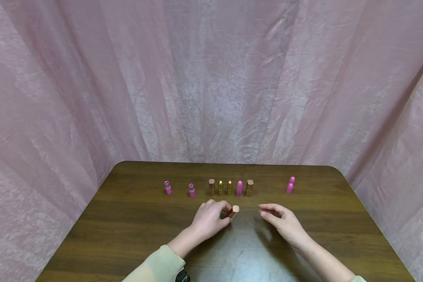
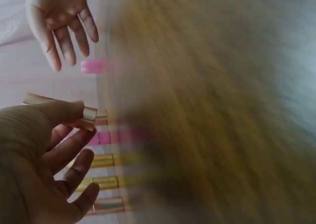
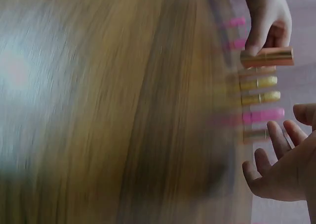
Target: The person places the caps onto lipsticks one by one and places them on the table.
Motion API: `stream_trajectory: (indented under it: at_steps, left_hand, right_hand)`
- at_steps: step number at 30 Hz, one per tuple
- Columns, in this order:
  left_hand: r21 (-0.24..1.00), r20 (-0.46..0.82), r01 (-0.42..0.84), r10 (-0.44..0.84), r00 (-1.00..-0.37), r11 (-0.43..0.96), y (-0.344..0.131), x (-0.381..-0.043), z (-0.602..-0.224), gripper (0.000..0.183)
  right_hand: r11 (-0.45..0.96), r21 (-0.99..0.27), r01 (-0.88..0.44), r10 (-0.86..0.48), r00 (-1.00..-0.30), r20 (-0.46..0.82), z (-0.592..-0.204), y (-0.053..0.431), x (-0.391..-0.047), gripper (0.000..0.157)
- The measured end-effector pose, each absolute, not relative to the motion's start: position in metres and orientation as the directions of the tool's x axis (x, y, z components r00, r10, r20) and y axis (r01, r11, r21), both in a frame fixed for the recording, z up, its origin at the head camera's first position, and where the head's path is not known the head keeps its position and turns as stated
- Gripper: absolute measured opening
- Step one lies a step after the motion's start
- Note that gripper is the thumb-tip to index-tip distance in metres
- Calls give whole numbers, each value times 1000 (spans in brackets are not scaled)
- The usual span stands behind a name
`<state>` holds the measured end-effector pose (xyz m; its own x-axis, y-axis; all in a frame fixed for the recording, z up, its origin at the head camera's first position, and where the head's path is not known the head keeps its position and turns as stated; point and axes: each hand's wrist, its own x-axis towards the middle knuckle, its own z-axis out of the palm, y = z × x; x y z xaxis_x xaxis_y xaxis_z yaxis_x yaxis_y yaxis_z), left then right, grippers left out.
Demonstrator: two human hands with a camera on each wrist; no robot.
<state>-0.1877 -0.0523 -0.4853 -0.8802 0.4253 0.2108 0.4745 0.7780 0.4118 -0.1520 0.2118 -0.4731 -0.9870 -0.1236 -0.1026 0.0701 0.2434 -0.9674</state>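
My left hand (image 1: 209, 220) pinches a rose-gold lipstick (image 1: 234, 211) between thumb and fingers, raised over the table; the left wrist view shows the tube (image 2: 84, 120) at the fingertips. Off to its right, my right hand (image 1: 283, 223) is held over the table, fingers loosely bent and nothing between them. Just beyond the hands stands a row: a rose-gold lipstick (image 1: 212, 188), two gold lipsticks (image 1: 220, 188) (image 1: 229, 188), a pink lipstick (image 1: 239, 188) and another rose-gold lipstick (image 1: 249, 188).
Left of the row stand two uncapped pink lipsticks (image 1: 168, 188) (image 1: 192, 191) with silver collars. Two round-topped pink caps (image 1: 291, 180) (image 1: 290, 188) stand to the right. Behind the brown wooden table (image 1: 127, 219) hangs a pink curtain (image 1: 218, 78).
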Motion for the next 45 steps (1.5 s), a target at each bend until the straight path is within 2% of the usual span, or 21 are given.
stream_trajectory:
  at_steps: [5,13,27,37,45]
  left_hand:
    - [442,202,473,430,-880,762,-33,-200,-487,19]
    - [438,203,446,397,-895,781,1,-214,-492,22]
    - [446,157,373,339,-928,814,21,-228,-500,15]
    - [493,138,374,354,-925,785,15,-227,-503,32]
    - [386,92,424,424,-901,819,-14,-208,-498,44]
  right_hand:
    - [380,-924,33,-56,-997,-59,-478,236,-156,42]
    - [483,-875,34,14,-999,-31,-481,263,-155,41]
    - [514,-857,49,47,-998,-29,-481,283,-146,44]
    - [508,-860,60,51,-998,-39,-479,289,-150,46]
    - [605,-796,-11,35,-999,40,-479,302,-161,47]
